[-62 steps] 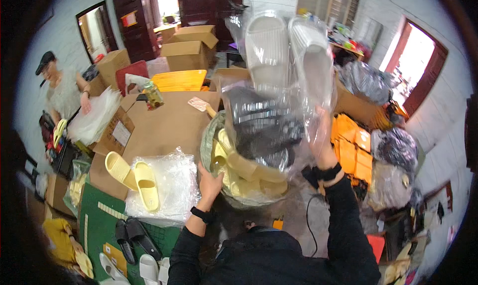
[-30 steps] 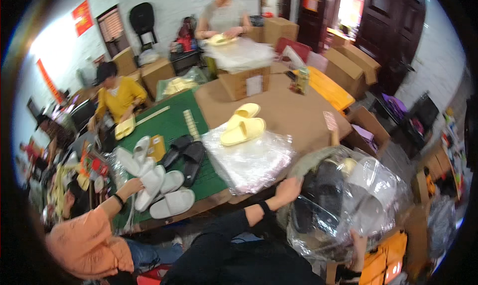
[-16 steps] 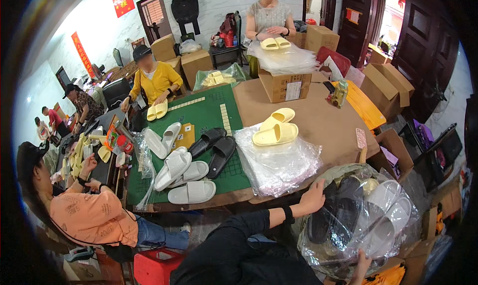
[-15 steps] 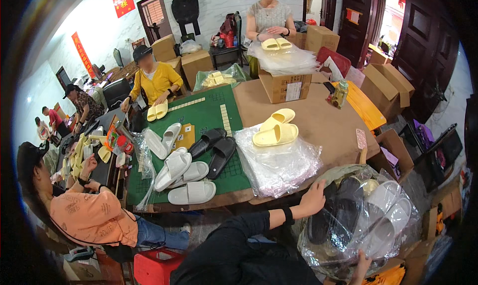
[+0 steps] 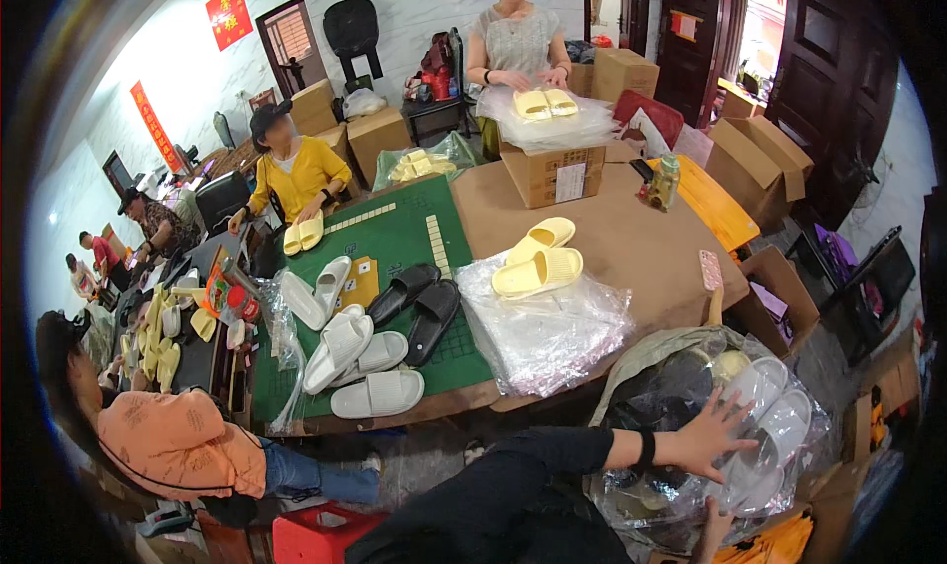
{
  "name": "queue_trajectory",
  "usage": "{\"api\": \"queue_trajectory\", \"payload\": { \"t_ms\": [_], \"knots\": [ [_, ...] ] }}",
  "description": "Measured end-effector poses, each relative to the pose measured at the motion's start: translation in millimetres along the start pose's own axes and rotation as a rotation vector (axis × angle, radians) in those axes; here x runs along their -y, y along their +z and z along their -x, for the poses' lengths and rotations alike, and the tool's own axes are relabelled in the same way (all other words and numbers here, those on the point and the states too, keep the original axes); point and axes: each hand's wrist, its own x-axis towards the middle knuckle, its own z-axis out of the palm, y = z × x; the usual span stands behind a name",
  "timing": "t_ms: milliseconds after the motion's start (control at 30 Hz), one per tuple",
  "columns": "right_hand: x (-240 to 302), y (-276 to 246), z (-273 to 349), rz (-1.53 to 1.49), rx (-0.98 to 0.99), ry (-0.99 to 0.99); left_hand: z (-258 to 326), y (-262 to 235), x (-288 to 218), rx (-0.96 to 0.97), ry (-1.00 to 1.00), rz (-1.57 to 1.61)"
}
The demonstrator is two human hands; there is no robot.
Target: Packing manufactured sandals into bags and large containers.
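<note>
A big clear plastic bag [image 5: 671, 352] stuffed with white, black and yellow slippers sits low at the right, beside the brown table [image 5: 631, 234]. My left hand [image 5: 705, 436], with a black band on its wrist, lies flat on the bag with fingers spread, over a pair of white slippers [image 5: 779, 426] inside. Only a sliver of my right hand [image 5: 710, 532] shows at the bag's lower edge; its grip is hidden. A pair of yellow slippers [image 5: 538, 260] rests on a pile of clear plastic bags [image 5: 547, 332] on the table.
White slippers [image 5: 345, 342] and black slippers [image 5: 419, 303] lie on a green mat [image 5: 395, 234]. A cardboard box [image 5: 552, 170] carries more plastic and yellow slippers. Three people work around the table: one in orange [image 5: 168, 441], one in yellow [image 5: 296, 170], one standing opposite [image 5: 518, 41]. Boxes stand at right.
The bag, held high before, has come down beside the table at my right. The view has swung left across the table. My left hand now spreads flat on the bag.
</note>
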Motion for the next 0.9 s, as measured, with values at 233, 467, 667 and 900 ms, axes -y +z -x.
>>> {"api": "queue_trajectory", "payload": {
  "t_ms": [233,467,667,900],
  "knots": [
    [-12,5,7,0.01,-0.104,0.015,-27,40,-19,0.192,0.017,0.094],
    [-42,-16,-17,0.107,-0.1,-0.17,-19,52,-18,0.236,-0.024,0.062],
    [-71,-43,-26,0.203,-0.122,-0.359,-6,50,-10,0.237,0.032,-0.004],
    [-64,-55,-13,0.194,-0.758,-0.423,-3,40,-13,0.291,0.0,-0.022]
  ]
}}
